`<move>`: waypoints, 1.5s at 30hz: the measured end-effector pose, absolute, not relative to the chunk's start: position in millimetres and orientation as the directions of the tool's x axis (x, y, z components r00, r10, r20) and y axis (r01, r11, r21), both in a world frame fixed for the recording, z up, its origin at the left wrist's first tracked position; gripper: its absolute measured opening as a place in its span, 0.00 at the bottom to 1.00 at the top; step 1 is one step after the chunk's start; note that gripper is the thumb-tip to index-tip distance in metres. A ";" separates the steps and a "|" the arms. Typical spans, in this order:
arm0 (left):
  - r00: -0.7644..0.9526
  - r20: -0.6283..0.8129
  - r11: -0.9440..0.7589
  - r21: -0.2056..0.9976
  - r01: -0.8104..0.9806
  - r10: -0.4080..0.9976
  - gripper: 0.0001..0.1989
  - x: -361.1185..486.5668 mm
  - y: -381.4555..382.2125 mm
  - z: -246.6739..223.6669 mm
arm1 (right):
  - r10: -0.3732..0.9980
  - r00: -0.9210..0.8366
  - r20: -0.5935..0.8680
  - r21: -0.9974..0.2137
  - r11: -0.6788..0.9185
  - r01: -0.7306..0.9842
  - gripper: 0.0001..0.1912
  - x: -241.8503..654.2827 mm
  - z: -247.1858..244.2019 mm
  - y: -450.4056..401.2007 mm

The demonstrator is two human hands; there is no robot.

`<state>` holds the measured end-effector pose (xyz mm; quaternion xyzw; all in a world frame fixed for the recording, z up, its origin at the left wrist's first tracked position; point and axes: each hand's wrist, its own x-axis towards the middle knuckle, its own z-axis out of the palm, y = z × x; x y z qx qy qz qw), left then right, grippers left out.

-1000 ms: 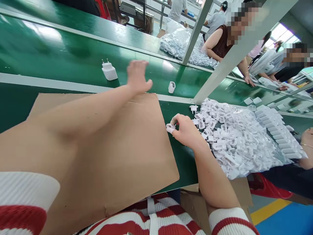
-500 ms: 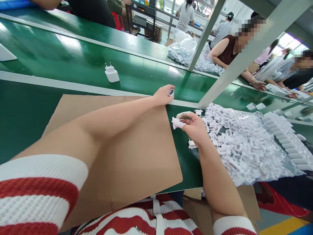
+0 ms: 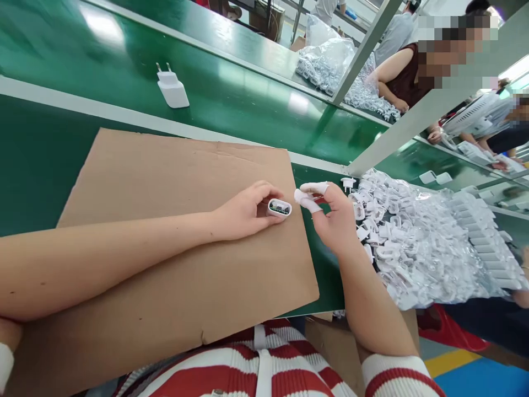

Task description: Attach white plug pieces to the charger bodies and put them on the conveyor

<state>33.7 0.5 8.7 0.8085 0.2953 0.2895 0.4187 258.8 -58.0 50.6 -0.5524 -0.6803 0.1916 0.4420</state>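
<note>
My left hand holds a white charger shell over the brown cardboard sheet; the shell's open end faces me and shows a circuit board inside. My right hand is a few centimetres to the right, wearing white finger cots, and pinches a small white plug cap between thumb and forefinger. Directly right of that hand lies a heap of white plug caps on clear plastic.
A finished white charger lies on the green conveyor belt beyond the cardboard. A grey metal post slants up from the belt rail. Other people sit across the belt with a bag of white parts. Stacked white shells are at far right.
My left hand picked the charger shell off the belt edge and drew it back over the cardboard. My right hand lifted a plug cap from the heap and came close to the shell.
</note>
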 end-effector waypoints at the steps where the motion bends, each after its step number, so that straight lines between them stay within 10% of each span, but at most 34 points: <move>1: 0.661 0.228 -0.484 0.843 0.232 0.715 0.18 34.3 1.1 7.4 | 0.914 -0.019 0.404 -0.729 0.335 0.597 0.11 255.0 50.3 -59.8; 12: 0.669 0.213 -0.442 0.876 0.192 0.713 0.12 35.4 5.1 8.3 | 0.819 -0.257 0.513 -0.347 0.472 0.810 0.09 233.8 50.6 -62.6; 45: 0.610 0.222 -0.444 0.863 0.239 0.760 0.15 37.0 -0.3 8.5 | 0.873 -0.268 0.408 -0.128 0.345 0.930 0.16 218.2 48.7 -67.0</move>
